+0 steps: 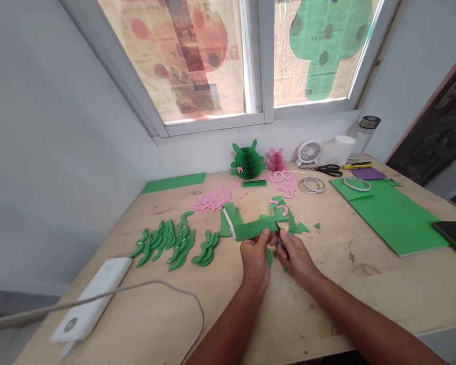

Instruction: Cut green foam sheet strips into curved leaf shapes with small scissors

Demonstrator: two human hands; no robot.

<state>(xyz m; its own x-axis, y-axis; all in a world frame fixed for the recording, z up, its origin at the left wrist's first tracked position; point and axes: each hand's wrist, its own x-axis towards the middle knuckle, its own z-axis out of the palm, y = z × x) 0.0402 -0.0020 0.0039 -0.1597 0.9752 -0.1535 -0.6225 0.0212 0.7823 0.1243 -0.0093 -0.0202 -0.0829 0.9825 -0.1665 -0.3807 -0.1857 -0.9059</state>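
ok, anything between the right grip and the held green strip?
Only the scissors in the right grip, blades at the right end of the green strip. The left grip holds its near edge, fingertips close to the blades. Nothing else visible.

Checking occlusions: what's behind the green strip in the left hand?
Past the green strip, a white pen lies on green paper and pink pieces lie on green scraps. Whatever the strip and left hand cover can't be seen.
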